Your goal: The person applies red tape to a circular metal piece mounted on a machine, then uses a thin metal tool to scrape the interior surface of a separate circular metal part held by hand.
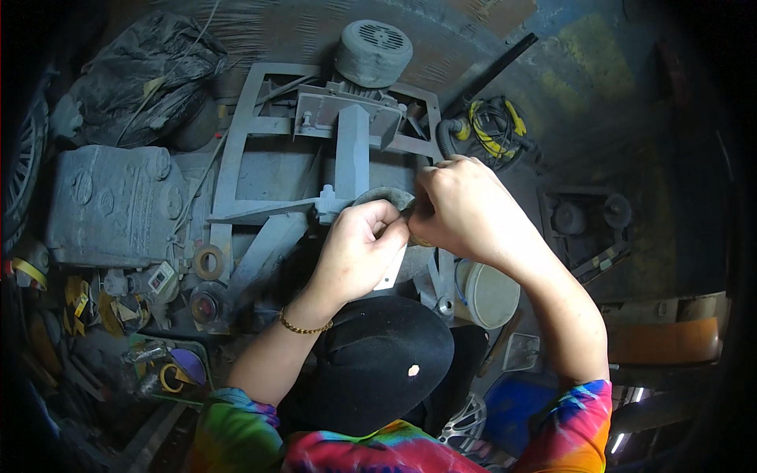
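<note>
Both hands meet in front of a round metal disc point(380, 194) on the grey machine frame point(236, 169). My left hand point(364, 246) is closed in a pinch, thumb against the curled fingers. A flat pale strip with a small dark hole point(390, 274) sticks out below it, apparently held in that hand. My right hand point(467, 206) is closed too, its fingertips curled in beside my left thumb. Whatever lies between its fingers is hidden by the hand. Only a dark bit shows in the gap between the two hands.
A motor point(374, 52) tops the frame's far end. On the left stand a dusty grey casing point(110, 205), a tape roll point(209, 262) and cluttered small items. To the right are a white bucket point(490, 296) and a coiled yellow-black cable point(495, 130). My knee point(386, 363) is close below.
</note>
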The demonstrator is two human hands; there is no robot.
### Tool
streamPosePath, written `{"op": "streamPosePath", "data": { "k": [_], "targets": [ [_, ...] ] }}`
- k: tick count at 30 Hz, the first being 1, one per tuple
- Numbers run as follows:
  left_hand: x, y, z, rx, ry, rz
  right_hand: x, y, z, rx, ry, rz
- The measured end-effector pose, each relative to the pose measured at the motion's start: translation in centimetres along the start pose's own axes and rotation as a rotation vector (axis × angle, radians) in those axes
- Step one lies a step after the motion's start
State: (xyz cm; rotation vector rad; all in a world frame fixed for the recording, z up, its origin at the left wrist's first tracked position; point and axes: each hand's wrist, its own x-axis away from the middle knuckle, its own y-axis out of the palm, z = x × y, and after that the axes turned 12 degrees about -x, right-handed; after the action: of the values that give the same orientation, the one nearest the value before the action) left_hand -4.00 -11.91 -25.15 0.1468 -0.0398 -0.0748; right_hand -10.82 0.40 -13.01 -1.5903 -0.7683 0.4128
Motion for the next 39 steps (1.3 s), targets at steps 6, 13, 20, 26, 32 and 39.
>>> {"op": "streamPosePath", "data": {
  "k": [6, 13, 20, 26, 32, 39],
  "targets": [
    [0.1, -0.2, 0.4, 0.038, -0.046, -0.051, 1.1, 0.6, 1.9, -0.203, -0.087, 0.084],
    [0.1, -0.2, 0.2, 0.064, -0.008, -0.042, 2.9, -0.3, 3.3, -0.406, 0.026, 0.226],
    [0.1, -0.3, -0.3, 0.152, -0.039, -0.053, 2.7, 0.6, 3.0, -0.454, -0.094, 0.191],
    [-0.4, 0.0, -0.7, 0.191, -0.014, -0.014, 2.8, 0.9, 2.9, -0.457, -0.082, 0.215],
    [-0.7, -0.1, -0.6, 0.167, -0.033, -0.032, 2.6, 1.0, 3.0, -0.473, -0.034, 0.22],
    [-0.7, -0.7, -0.9, 0.19, -0.07, -0.097, 2.6, 0.9, 3.1, -0.503, -0.019, 0.211]
  ]
}}
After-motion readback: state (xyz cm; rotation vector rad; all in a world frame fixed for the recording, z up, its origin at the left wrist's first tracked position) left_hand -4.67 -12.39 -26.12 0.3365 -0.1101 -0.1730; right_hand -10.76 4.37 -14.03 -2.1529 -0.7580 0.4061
